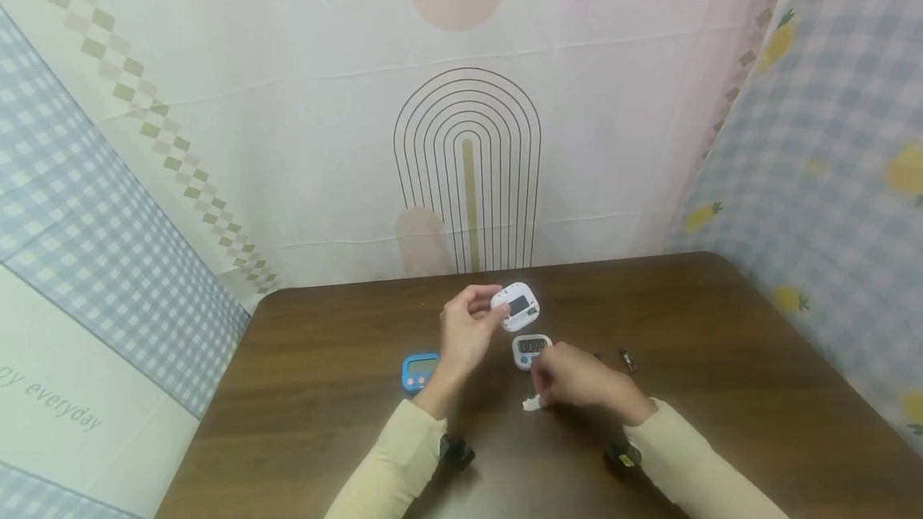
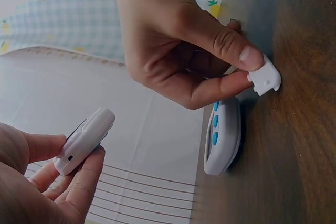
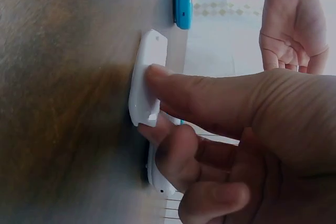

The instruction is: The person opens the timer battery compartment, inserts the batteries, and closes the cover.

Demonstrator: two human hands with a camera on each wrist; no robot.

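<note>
My left hand [image 1: 481, 307] holds a white timer [image 1: 516, 304] lifted above the wooden table [image 1: 324, 359], back side up, gripped between thumb and fingers [image 2: 79, 174]. My right hand [image 1: 544, 389] is low on the table and pinches a small white cover piece [image 1: 534, 403] between thumb and forefinger; the left wrist view shows the cover piece [image 2: 265, 77] touching the wood. The right wrist view has my thumb pressed on this cover piece [image 3: 147, 77]. A second white timer with blue buttons [image 1: 531, 349] lies just behind my right hand.
A blue timer [image 1: 418, 371] lies on the table left of my left forearm. Two small dark batteries [image 1: 627, 359] lie to the right of my right hand. Patterned cloth walls enclose the table on three sides.
</note>
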